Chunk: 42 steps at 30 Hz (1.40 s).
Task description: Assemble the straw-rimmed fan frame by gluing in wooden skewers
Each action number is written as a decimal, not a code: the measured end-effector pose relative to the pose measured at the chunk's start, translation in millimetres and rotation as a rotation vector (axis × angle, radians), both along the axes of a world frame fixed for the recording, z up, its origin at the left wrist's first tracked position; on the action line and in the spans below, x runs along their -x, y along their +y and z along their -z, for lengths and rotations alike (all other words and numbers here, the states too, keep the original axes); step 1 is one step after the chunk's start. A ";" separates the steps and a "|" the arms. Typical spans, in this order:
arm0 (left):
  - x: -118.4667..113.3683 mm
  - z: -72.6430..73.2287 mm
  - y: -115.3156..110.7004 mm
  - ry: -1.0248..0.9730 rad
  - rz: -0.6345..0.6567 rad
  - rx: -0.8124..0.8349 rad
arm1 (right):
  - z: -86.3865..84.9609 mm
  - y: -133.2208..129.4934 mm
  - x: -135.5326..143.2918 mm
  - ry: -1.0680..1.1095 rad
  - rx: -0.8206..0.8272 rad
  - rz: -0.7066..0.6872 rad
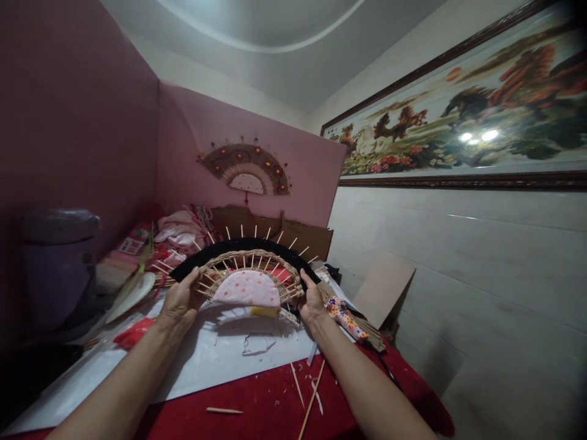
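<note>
Between both hands I hold up a half-round fan [250, 287] made of thin wooden sticks. Its inner half-disc is pink cloth with red dots, a braided cord band runs around it, and a black band forms the outer arc, with stick ends poking out past it. My left hand [183, 296] is closed on the fan's left end, thumb near the black band. On the right end, my right hand [312, 296] grips it the same way. The fan hangs above a white sheet [220, 360]; the fingers behind it are mostly hidden.
A finished-looking fan [250, 170] hangs on the pink panel behind. Loose sticks [314, 397] and white scraps lie on the red cloth [257, 421]. Flowered fabric [346, 319] is at right, a red bundle [132, 333] at left. A cardboard piece [384, 290] leans on the wall.
</note>
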<state>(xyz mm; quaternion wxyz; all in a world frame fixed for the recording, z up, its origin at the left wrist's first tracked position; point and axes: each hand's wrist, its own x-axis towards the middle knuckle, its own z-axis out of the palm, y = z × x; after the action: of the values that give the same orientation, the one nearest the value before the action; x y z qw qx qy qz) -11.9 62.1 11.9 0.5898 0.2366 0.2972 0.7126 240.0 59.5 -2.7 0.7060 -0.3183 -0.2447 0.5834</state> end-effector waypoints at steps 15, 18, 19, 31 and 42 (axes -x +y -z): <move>-1.6 -3.3 -4.2 -0.042 0.009 0.028 | 2.0 2.4 -0.7 0.003 0.005 0.011; 0.5 -4.1 -4.5 -0.061 0.021 0.013 | 3.5 4.0 -1.8 0.003 -0.004 0.003; 1.5 -4.1 -4.4 -0.078 0.016 0.008 | 3.5 4.0 -1.9 0.003 -0.009 0.003; 2.4 -7.2 -3.5 -0.110 -0.029 0.021 | 2.9 3.5 -2.4 0.041 -0.027 0.002; -26.7 4.2 -20.3 0.337 0.357 -0.183 | -11.3 -5.5 -2.0 0.166 -0.020 0.000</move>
<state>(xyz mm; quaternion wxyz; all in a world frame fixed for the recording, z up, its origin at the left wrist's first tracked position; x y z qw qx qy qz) 14.8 41.7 7.7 0.6246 0.4531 0.2790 0.5715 241.9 53.9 8.6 0.7270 -0.2619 -0.1913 0.6053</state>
